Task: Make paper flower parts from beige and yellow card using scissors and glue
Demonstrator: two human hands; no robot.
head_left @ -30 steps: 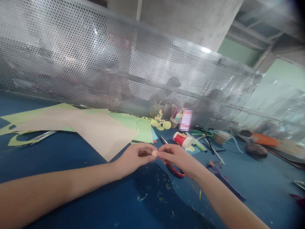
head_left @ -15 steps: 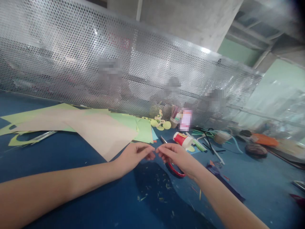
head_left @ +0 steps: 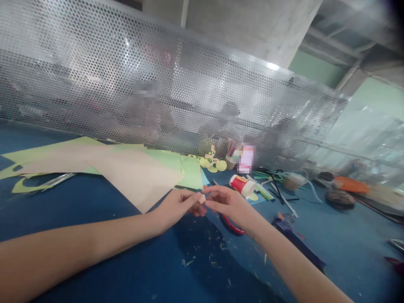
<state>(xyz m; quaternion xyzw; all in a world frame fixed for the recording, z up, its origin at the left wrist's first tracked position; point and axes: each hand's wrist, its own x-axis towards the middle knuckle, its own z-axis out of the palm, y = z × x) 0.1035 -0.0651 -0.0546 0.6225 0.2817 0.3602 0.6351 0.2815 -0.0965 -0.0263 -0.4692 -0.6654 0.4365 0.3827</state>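
Observation:
My left hand (head_left: 181,205) pinches a small pale peach piece of paper (head_left: 202,199) between thumb and fingers. My right hand (head_left: 229,204) faces it from the other side, thumb and forefinger parted close around the piece; whether they touch it I cannot tell. Beneath the right hand lie scissors with red handles (head_left: 232,226), their blades mostly covered by the hand. Just beyond is a white bottle with a red label (head_left: 241,185), lying on its side. Left of the hands, a large pale peach sheet (head_left: 139,179) rests over green paper sheets (head_left: 192,171).
A yellow paper figure (head_left: 213,163) stands near the perforated metal screen (head_left: 104,84). Beside it are a cup of sticks (head_left: 232,158) and a phone (head_left: 246,159). Pipe cleaners (head_left: 277,189), an orange item (head_left: 352,184) and dark blue scrap (head_left: 298,242) lie rightward. Paper bits dot the blue table (head_left: 132,269).
The right hand's forefinger has lifted and parted from its thumb. The small paper piece now shows at the left fingertips. The left arm has barely moved.

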